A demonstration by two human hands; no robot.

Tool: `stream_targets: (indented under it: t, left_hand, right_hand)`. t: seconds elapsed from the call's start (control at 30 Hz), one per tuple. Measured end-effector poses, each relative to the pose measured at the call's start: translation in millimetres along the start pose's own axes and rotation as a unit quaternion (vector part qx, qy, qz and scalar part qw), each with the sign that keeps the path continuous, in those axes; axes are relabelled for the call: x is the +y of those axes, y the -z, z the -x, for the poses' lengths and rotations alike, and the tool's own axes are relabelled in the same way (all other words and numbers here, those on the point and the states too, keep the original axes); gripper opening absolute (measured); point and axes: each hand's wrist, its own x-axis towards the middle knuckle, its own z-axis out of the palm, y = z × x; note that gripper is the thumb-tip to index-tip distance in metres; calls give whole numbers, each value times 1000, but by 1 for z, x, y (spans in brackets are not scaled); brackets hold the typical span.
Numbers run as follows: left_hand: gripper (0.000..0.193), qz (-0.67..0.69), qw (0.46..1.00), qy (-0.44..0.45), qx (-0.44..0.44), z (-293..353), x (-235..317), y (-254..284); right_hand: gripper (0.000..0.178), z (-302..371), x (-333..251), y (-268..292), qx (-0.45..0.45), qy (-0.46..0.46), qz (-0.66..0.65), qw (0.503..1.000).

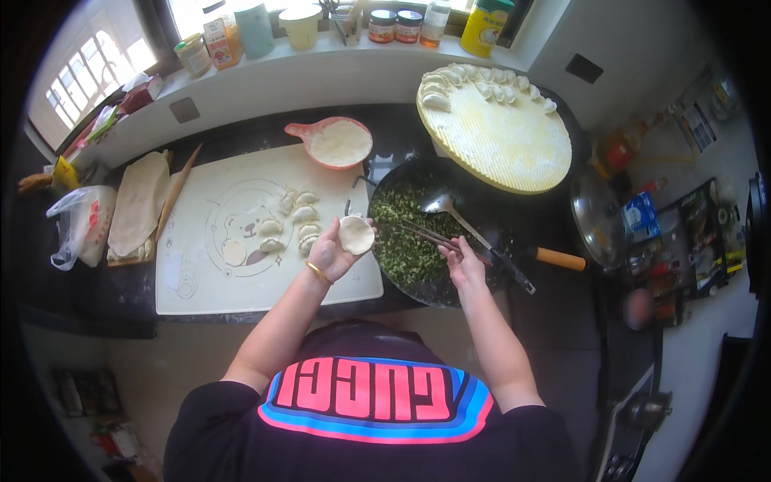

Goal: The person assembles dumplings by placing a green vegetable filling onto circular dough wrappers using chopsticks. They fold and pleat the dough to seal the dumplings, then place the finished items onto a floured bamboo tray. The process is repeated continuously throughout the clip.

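A round dumpling wrapper [356, 234] lies on the upturned fingers of my left hand [328, 253], held by its edge beside the wok. My right hand [464, 267] grips a pair of chopsticks [427, 234], their tips in the chopped green filling [405, 263]. That filling spreads inside a dark wok [450, 298], where a metal ladle [438, 204] also rests, its handle running past my right hand. Several folded dumplings [305, 214] sit on the pale mat [189, 289] to the left, with another flat wrapper [234, 252] nearby.
Beyond the wok, a round yellow tray [506, 140] bears rows of dumplings. A pink handled bowl [299, 130] contains white flour. At left are a rolling pin [178, 191], a dough sheet [140, 205] and a plastic bag [84, 225]. A glass lid [596, 221] stands right; jars [382, 26] line the sill.
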Motion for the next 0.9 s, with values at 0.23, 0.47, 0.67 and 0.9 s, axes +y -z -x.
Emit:
stream_targets:
  t: [0.23, 0.47, 0.67, 0.9]
  left_hand:
    - [58, -12, 995, 41, 92, -32, -17, -28]
    - [65, 52, 995, 82, 14, -64, -42, -46]
    - [66, 55, 995, 76, 31, -74, -47, -46]
    - [70, 62, 993, 95, 24, -68, -47, -39]
  right_hand:
    - [23, 36, -33, -3, 0, 51, 30, 998]
    - [19, 103, -40, -34, -82, 343, 236, 906]
    - [18, 135, -35, -47, -257, 669, 500, 486]
    - [13, 133, -57, -47, -271, 633, 490, 535]
